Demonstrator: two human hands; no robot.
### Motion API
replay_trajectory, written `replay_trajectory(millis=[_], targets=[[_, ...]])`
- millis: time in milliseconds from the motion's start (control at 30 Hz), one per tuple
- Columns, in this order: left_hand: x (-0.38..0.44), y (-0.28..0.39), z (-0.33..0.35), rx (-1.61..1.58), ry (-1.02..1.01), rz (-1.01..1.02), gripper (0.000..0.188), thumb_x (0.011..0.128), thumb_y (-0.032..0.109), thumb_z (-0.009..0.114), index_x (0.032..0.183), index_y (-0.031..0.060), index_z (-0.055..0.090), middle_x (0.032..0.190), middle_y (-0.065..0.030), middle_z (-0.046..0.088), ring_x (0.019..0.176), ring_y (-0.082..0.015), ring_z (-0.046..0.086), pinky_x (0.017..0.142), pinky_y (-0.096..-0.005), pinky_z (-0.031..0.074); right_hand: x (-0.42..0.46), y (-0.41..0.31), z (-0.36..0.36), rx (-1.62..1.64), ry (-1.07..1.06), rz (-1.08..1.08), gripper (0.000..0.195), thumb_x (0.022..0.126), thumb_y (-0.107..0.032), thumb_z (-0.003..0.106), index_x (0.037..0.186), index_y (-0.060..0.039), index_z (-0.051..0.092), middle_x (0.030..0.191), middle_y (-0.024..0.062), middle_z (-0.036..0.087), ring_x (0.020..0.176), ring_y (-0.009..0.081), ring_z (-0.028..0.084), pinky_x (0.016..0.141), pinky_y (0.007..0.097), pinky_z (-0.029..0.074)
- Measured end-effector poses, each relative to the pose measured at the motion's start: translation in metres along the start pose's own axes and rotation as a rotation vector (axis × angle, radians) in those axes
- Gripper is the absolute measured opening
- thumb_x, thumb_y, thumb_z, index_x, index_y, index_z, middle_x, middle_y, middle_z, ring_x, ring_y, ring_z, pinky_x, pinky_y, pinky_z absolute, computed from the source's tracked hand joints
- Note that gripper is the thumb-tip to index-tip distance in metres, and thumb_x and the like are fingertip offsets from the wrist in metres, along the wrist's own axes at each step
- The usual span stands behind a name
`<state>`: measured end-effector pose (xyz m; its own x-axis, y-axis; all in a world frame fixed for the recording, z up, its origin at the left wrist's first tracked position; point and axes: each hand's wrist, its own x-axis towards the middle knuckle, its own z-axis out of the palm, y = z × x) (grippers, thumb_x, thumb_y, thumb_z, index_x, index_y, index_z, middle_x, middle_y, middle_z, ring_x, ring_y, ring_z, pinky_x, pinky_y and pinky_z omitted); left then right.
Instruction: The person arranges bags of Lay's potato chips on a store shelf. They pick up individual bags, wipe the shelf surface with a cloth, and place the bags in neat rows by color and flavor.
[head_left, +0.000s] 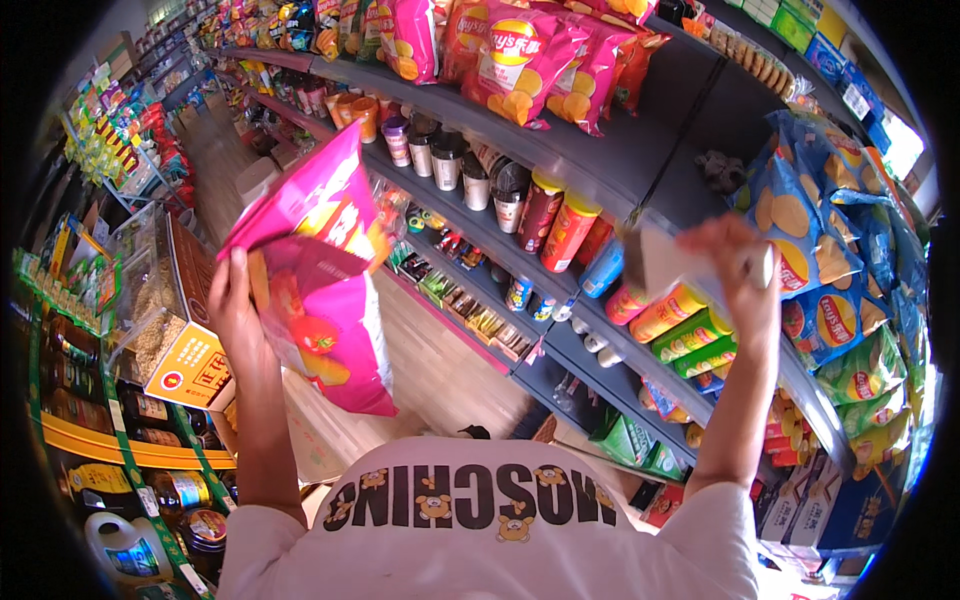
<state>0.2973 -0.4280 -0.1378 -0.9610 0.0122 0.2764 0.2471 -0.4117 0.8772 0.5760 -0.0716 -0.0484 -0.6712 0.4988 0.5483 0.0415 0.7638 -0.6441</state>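
My left hand (238, 300) grips a pink potato chip bag (330, 330) by its side, held up over the aisle. Tomatoes and chips are printed on it; whether a second pink bag is folded in with it I cannot tell. Blurred by motion, my right hand (733, 251) holds a white cloth or paper (664, 261) at the front edge of the upper grey shelf (600, 169). Beside that hand stand blue Lay's bags (806, 217). Pink Lay's bags (517, 64) stand upright farther along the same shelf.
Cups (448, 161) and chip canisters (568, 229) line the shelf below. At left, a clear bin (154, 330) of nuts or grains sits above bottles (180, 487). Wooden flooring (435, 352) runs between the racks. A green carton (626, 439) sits low at right.
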Motion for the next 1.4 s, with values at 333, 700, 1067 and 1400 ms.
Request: replay_trajectory(millis=[333, 700, 1067, 1400], targets=[[0.005, 0.051, 0.218, -0.18, -0.425, 0.092, 0.027, 0.091, 0.03, 0.063, 0.098, 0.004, 0.067, 0.084, 0.0008, 0.065, 0.07, -0.006, 0.058, 0.065, -0.0209, 0.046, -0.132, 0.076, -0.027, 0.147, -0.015, 0.396, 0.019, 0.091, -0.011, 0.058, 0.083, 0.0048, 0.063, 0.079, 0.0085, 0.069, 0.073, 0.0113, 0.062, 0.067, 0.0262, 0.047], [0.048, -0.051, 0.433, -0.18, -0.666, 0.336, 0.026, 0.084, 0.023, 0.07, 0.09, -0.0021, 0.071, 0.078, -0.0053, 0.07, 0.07, -0.0071, 0.059, 0.065, -0.0269, 0.048, -0.149, 0.087, -0.018, 0.229, 0.038, 0.519, 0.018, 0.093, -0.013, 0.057, 0.084, 0.0012, 0.063, 0.079, 0.0041, 0.068, 0.067, 0.0049, 0.056, 0.058, 0.0205, 0.042], [0.058, -0.145, 0.551, -0.062, -0.539, 0.489, 0.029, 0.078, 0.026, 0.073, 0.083, -0.0021, 0.066, 0.076, -0.0166, 0.066, 0.069, -0.0267, 0.064, 0.064, -0.036, 0.048, -0.129, 0.1, 0.017, 0.105, 0.111, 0.547, 0.017, 0.093, -0.009, 0.056, 0.084, 0.0041, 0.062, 0.077, 0.0059, 0.068, 0.07, 0.0086, 0.06, 0.065, 0.0229, 0.046], [0.062, -0.178, 0.567, 0.014, -0.536, 1.022, 0.02, 0.085, 0.004, 0.057, 0.1, -0.0083, 0.057, 0.122, -0.0228, 0.055, 0.095, -0.04, 0.06, 0.081, -0.0416, 0.051, -0.1, 0.083, 0.038, 0.028, 0.047, 0.525, 0.006, 0.088, -0.001, 0.058, 0.086, 0.003, 0.062, 0.078, 0.0075, 0.069, 0.072, 0.0108, 0.064, 0.065, 0.0243, 0.049]])
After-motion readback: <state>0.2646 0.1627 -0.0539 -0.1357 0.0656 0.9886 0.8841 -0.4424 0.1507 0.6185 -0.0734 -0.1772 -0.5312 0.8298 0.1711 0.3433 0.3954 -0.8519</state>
